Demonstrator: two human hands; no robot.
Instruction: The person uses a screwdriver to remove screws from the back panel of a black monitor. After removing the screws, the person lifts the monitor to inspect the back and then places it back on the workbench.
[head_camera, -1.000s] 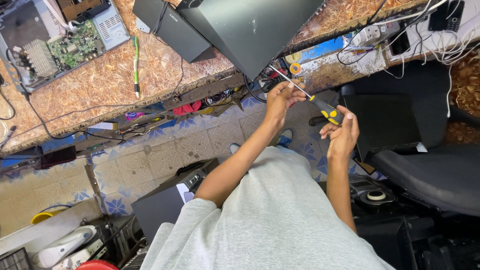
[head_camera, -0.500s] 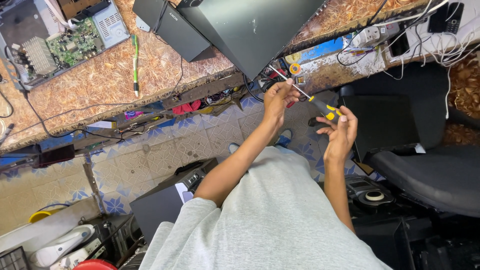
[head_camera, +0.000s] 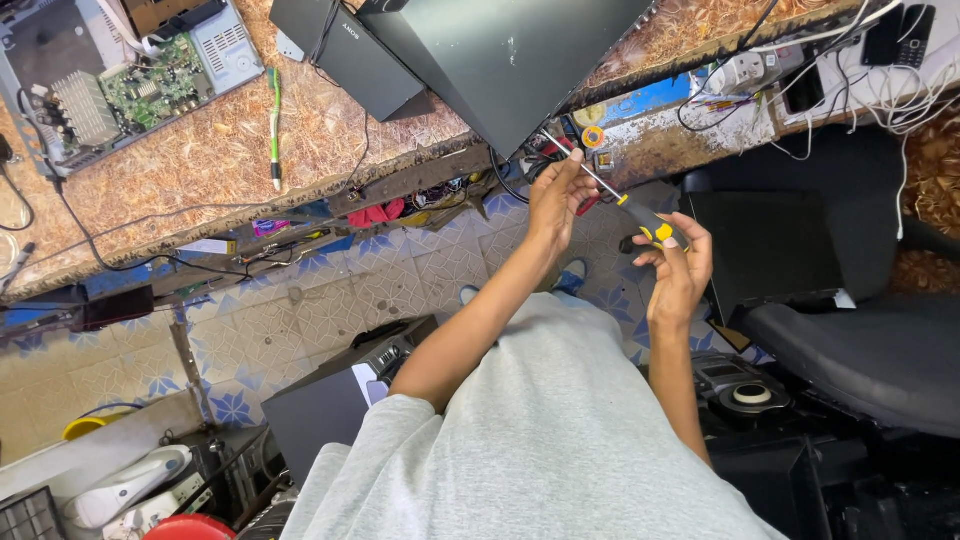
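bright even daylight, soft shadows, sharp focus throughout

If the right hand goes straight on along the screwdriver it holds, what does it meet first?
Probably the left hand, which pinches the shaft of the screwdriver ahead of the right hand; beyond lies the dark panel. Depth is unclear.

The screwdriver (head_camera: 640, 215) has a bright metal shaft and a glossy yellow-and-black plastic handle. The counter (head_camera: 200, 170) is rough, speckled chipboard; the dark panel (head_camera: 500, 60) looks smooth and matt.
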